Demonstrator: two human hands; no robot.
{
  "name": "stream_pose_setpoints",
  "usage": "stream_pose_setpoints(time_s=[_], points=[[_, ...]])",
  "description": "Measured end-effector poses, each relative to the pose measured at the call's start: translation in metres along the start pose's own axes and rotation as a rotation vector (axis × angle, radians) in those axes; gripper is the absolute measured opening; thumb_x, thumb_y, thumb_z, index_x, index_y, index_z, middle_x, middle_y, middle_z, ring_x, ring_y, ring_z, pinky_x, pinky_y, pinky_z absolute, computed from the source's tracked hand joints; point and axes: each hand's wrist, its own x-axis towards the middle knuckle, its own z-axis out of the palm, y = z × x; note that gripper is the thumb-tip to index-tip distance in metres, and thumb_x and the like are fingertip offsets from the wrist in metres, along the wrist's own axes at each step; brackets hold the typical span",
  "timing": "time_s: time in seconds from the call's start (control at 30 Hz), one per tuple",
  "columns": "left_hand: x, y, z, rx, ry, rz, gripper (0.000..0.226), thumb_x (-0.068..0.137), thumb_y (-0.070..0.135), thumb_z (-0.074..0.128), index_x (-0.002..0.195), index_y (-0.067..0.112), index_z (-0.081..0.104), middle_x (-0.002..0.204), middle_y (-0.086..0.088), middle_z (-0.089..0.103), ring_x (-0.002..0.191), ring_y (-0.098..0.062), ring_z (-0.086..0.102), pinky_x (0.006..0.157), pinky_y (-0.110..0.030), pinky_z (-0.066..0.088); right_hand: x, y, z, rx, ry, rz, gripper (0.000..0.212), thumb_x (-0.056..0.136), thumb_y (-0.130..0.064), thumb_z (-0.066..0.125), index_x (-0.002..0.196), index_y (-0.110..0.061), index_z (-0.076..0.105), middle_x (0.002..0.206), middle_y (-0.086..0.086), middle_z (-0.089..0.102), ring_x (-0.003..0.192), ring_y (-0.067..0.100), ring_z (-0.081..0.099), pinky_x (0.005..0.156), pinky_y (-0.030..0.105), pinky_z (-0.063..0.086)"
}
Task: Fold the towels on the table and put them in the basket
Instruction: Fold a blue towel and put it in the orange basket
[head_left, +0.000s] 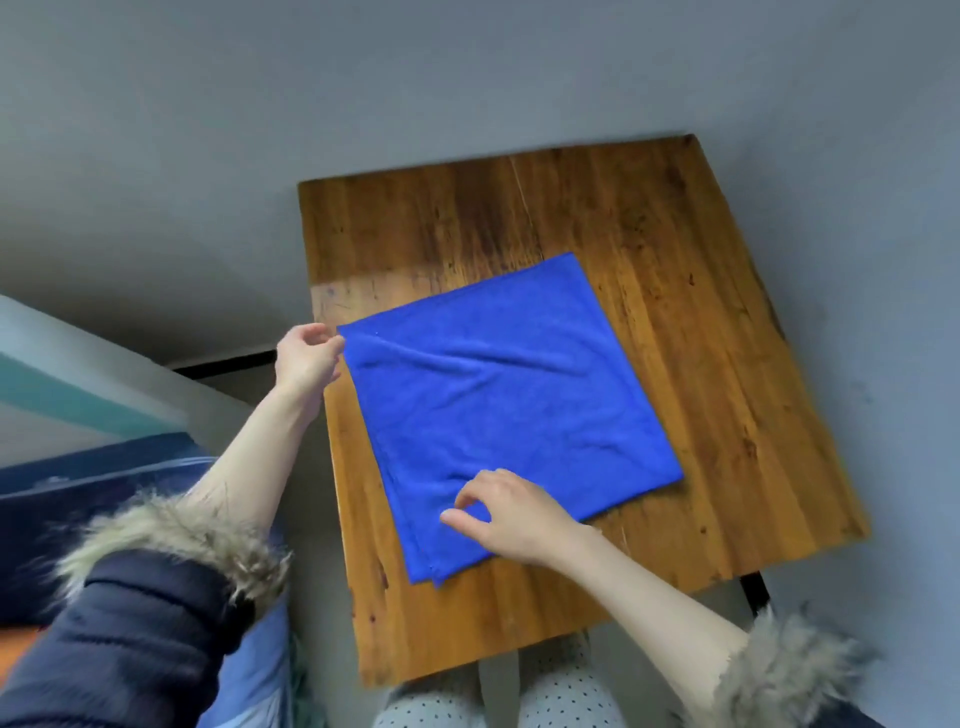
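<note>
Head view, the only one supplied. We find one blue towel (511, 410) lying flat on the wooden tabletop (701, 291), toward its near left part, apparently already doubled once: layered edges show along its left side and at the near left corner.

The left hand (306, 358) sits at the towel's far left corner, at the tabletop's left edge. Its fingers are curled toward that corner; whether this grip has the cloth pinched or merely touches it, we cannot tell. We judge it is placed there to take or steady the corner for the next fold.

The right hand (511, 512) rests on the near part of the towel. Its grip is a loose ring of thumb and forefinger, slightly apart and closing on the top layer; no cloth is visibly lifted. We judge this readies the near edge for lifting, in step with the left.

The towel is a deep, even blue with a soft nap. Shallow creases run across its upper half; its edges lie reasonably square.

No basket is in view.
</note>
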Motion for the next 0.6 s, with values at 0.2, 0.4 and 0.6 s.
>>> stream_pose_setpoints(time_s=[0.2, 0.4, 0.6], points=[[-0.001, -0.054, 0.017, 0.615, -0.17, 0.5, 0.045, 0.09, 0.012, 0.053, 0.134, 0.009, 0.046, 0.143, -0.01, 0.042, 0.135, -0.026, 0.035, 0.107, -0.029, 0.027, 0.025, 0.036, 0.023, -0.086, 0.206, 0.442, 0.064, 0.092, -0.047, 0.045, 0.147, -0.023, 0.021, 0.157, 0.005, 0.007, 0.143, 0.027, 0.008, 0.108, 0.049, 0.028], [0.008, -0.075, 0.037, 1.119, -0.328, 0.748, 0.05, 0.092, 0.018, 0.051, 0.141, 0.018, 0.039, 0.156, -0.01, 0.016, 0.144, -0.032, 0.009, 0.114, -0.045, 0.014, 0.041, 0.059, 0.038, -0.039, 0.193, 0.581, 0.078, 0.089, -0.054, 0.047, 0.148, -0.032, 0.003, 0.157, 0.001, -0.017, 0.143, 0.031, -0.012, 0.108, 0.06, 0.02], [-0.001, -0.079, 0.044, 1.169, -0.182, 0.863, 0.048, 0.086, 0.016, 0.059, 0.133, 0.014, 0.051, 0.143, -0.022, 0.04, 0.126, -0.041, 0.041, 0.093, -0.047, 0.04, 0.06, 0.11, -0.013, -0.203, 0.169, 0.421, 0.079, 0.088, -0.05, 0.052, 0.149, -0.033, 0.004, 0.157, 0.0, -0.016, 0.144, 0.029, -0.013, 0.109, 0.062, 0.011]])
